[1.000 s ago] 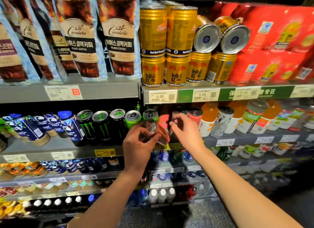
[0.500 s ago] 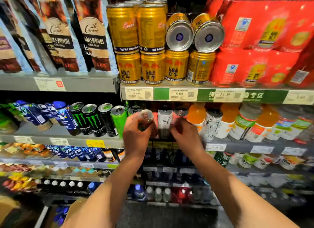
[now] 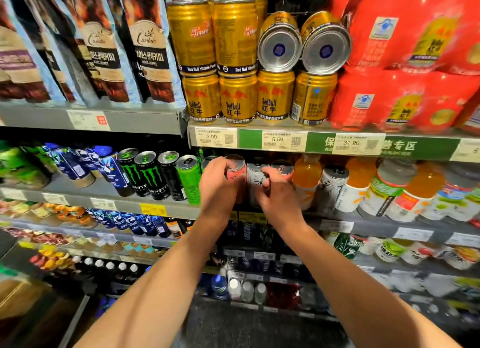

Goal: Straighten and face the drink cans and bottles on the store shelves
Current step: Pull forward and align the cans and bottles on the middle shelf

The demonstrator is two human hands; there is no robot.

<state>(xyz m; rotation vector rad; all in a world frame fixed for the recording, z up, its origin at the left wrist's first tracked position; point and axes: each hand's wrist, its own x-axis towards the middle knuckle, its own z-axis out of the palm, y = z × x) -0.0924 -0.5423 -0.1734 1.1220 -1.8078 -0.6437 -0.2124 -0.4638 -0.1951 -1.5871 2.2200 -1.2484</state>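
Pink can (image 3: 235,172) gripped by left hand (image 3: 220,185), white can (image 3: 255,177) at its three o'clock pinched by right hand (image 3: 276,192); a careless twist could topple neighbours.

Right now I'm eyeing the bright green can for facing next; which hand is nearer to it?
Left. The left hand grips a pink can right beside the green can; the right hand is farther right, at a white can.

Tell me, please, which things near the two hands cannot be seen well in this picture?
Head view:
- Pink can: label covered by the left hand.
- White can: lower part hidden behind the right hand.
- Price tags on the lower shelves: blurred, unreadable.
- Red multipacks: cut off by the right edge.
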